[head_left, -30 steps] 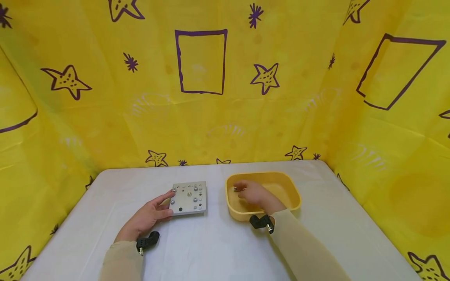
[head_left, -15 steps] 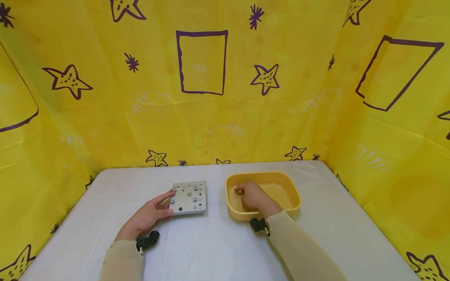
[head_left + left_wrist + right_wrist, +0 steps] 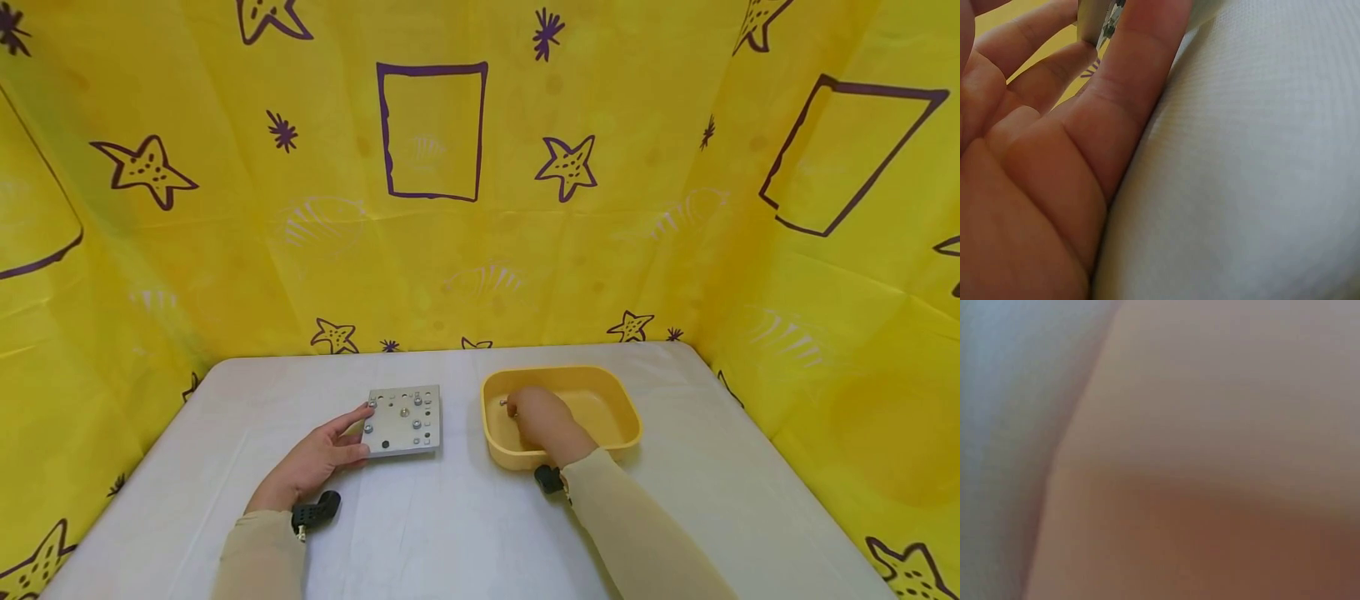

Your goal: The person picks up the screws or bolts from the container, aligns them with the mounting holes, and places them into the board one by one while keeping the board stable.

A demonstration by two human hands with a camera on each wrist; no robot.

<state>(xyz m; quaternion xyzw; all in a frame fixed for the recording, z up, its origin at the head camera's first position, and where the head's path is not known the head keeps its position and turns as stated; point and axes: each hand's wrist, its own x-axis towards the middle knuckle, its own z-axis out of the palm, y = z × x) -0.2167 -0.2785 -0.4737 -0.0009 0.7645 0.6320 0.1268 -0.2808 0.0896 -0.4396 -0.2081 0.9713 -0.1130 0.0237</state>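
Observation:
On the left of the table lies a square silver metal plate [image 3: 393,421] with holes and several screws in its top. My left hand [image 3: 318,458] grips its left edge, the thumb at the near corner and a fingertip by the upper left screw. In the left wrist view the fingers of that hand [image 3: 1110,94] reach a sliver of the plate [image 3: 1090,22]. My right hand [image 3: 543,421] is down inside a yellow bin [image 3: 622,454], its fingers curled and pinching a small silver screw [image 3: 503,402]. Most of the fingertips are hidden behind the hand. The right wrist view is blurred.
A white cloth [image 3: 450,517] covers the table. Yellow curtains [image 3: 427,267] with purple drawings stand behind and at both sides. The bin's raised walls surround the right hand. A small black camera [image 3: 318,510] sits on the left wrist, another [image 3: 549,479] on the right.
My right hand has turned over and its fingers have curled in further within the bin; the screw now pokes out to their left. The left hand and the plate stay where they were.

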